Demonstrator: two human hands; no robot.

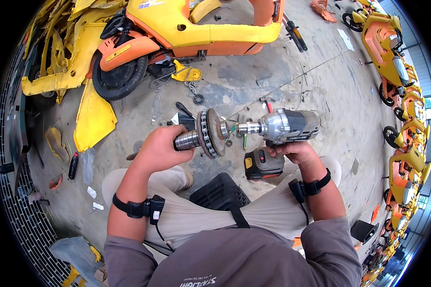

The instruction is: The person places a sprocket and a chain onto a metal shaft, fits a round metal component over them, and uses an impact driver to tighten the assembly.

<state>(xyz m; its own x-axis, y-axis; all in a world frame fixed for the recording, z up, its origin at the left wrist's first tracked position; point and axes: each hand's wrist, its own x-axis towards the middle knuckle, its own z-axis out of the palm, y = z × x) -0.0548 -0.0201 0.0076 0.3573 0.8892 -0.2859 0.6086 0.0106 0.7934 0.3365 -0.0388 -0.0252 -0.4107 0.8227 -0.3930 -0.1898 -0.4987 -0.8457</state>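
Note:
In my left hand (159, 149) is a metal shaft with a chain-wrapped sprocket (208, 134), my fingers closed round its ribbed cylindrical end. A nut-like piece (223, 130) sits on the shaft's other end. My right hand (296, 151) is wrapped round the handle of a grey cordless impact wrench (292, 125). Its silver socket (248, 127) points left at the nut-like piece, with a small gap between them. The wrench's black battery (264, 163) hangs below. The trigger finger is partly hidden.
Small rings and tools, including a red-handled one (269, 106), lie on the concrete floor beyond my hands. A yellow-orange scooter (201, 36) lies ahead, beside stacked yellow panels (84, 38). More scooters (387, 40) line the right. A black crate-like item (218, 191) is between my legs.

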